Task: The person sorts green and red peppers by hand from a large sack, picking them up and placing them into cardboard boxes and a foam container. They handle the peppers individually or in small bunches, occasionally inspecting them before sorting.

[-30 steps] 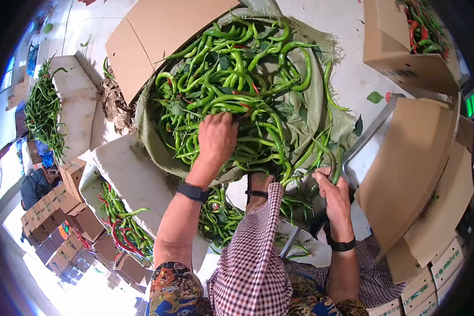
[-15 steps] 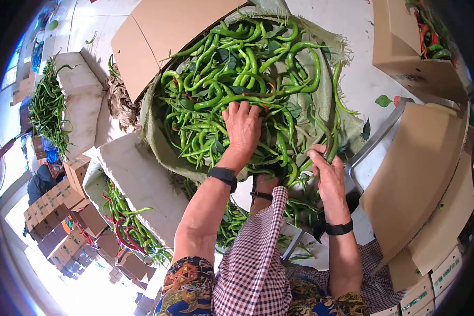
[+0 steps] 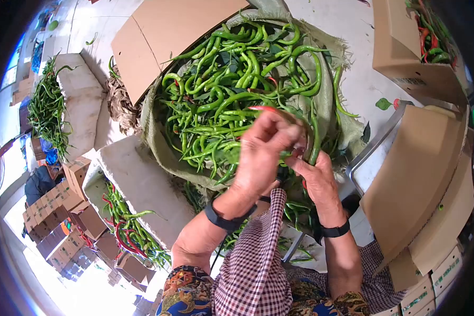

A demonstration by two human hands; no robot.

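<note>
My left hand (image 3: 263, 150) is closed, its fingers pinched on a red chili pepper (image 3: 271, 109). My right hand (image 3: 320, 181) grips a long green chili pepper (image 3: 315, 134) that stands up from the fingers. The two hands nearly meet at the fingertips, and the left fingers partly cover what lies between them. Beneath and beyond the hands lies a heap of green chili peppers (image 3: 237, 89), with dark leaves mixed in, inside an open woven sack (image 3: 155, 142) with a frayed rim.
A foam box (image 3: 142, 184) with green and red peppers stands at lower left; another foam box (image 3: 81, 100) lies beyond it. Cardboard (image 3: 158, 37) leans at the sack's far side. At right are a carton (image 3: 421, 79) with peppers and a metal-framed stand (image 3: 374, 142) beside cardboard flaps.
My left hand has lifted from the pepper heap and moved right and nearer, up to my right hand, now with a red pepper in its fingers. My right hand has shifted slightly left.
</note>
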